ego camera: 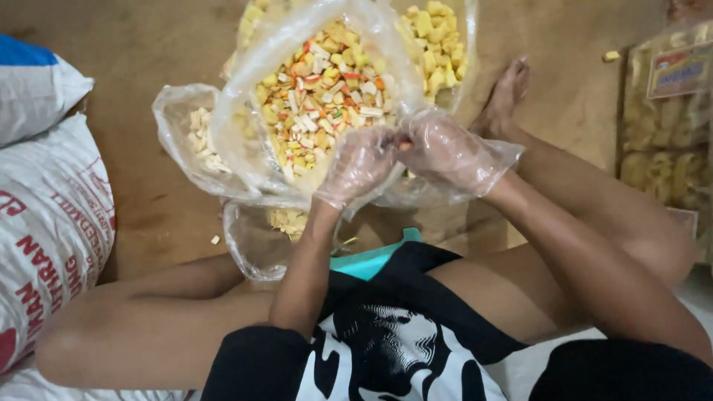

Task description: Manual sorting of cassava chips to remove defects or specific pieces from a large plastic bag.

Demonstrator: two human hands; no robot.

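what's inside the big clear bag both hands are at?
The clear bag holds mixed snack pieces: yellow, white, orange, red. Left hand and right hand pinch its rim. Deeper layers are covered.

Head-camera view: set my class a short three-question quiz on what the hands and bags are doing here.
1. True or false: both hands wear thin clear plastic gloves.
2. Which bag do the left hand and right hand hold at its rim?
A. the clear bag of mixed coloured pieces
B. the white woven sack
C. the bag of yellow pieces
3. Fill in: the small bag of pale pieces lies on the ____ floor.

Key
1. True.
2. A; both hands pinch its plastic edge.
3. Brown.
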